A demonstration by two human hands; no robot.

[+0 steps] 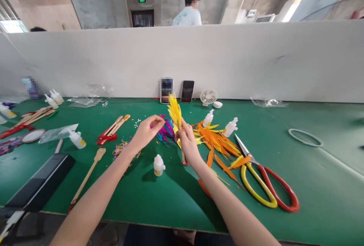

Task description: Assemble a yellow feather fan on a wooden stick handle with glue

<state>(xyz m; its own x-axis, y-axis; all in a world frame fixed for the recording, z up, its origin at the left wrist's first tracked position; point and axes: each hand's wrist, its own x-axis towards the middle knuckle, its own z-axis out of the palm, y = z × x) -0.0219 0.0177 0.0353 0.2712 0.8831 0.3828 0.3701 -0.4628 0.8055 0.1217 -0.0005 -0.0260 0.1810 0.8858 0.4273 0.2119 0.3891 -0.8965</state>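
Observation:
My right hand [189, 142] is closed round a stick with a bunch of yellow feathers [174, 110] standing upright at its top. Below the hand, the stick's lower end shows a bit of red cord. My left hand [148, 129] hovers just left of it, thumb and fingers drawn together; anything between the fingertips is too small to tell. Purple and blue feathers [167, 130] lie behind and between the hands. Orange and yellow feathers [218, 139] spread out right of my right hand. A small white glue bottle [159, 165] stands in front, between my forearms.
Large scissors [267, 181] with yellow and red handles lie partly open at right. Wooden sticks [115, 127], a single stick [89, 174], feather scraps [122, 149] and a black case [40, 181] are at left. Two phones [187, 91] and a small fan [209, 96] stand against the partition.

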